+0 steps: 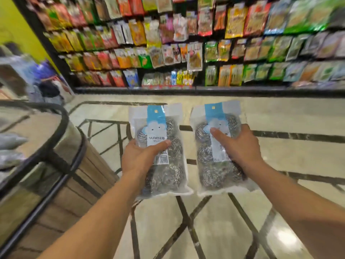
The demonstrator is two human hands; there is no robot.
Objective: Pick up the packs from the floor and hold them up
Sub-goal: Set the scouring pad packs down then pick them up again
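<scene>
1. Here we hold two packs side by side in the middle of the frame, both lifted clear of the floor (214,230).
2. Our left hand (139,157) has its grip closed on the left pack (158,146), thumb pressed across the front label and the remaining fingers hidden behind the pack.
3. Our right hand (240,146) has its grip closed on the right pack (214,146), thumb lying over the front near the label, fingers wrapped round the right edge.
4. Each pack is a clear plastic bag with a blue and white label strip down its centre, and we see coiled steel scourers stacked inside.
5. The packs stand nearly upright with their label tops toward the upper part of the frame; their inner edges sit just beside each other, with a narrow strip of floor showing between them.
6. The floor is pale glossy tile crossed by dark lines, filling the lower centre and right of the frame.
7. Across the top of the frame runs a shelf rack (186,43) hung with many colourful snack bags, somewhat blurred.
8. At the left of the frame stands a round display stand (61,156) with a black rim and wooden slats on its side.
</scene>
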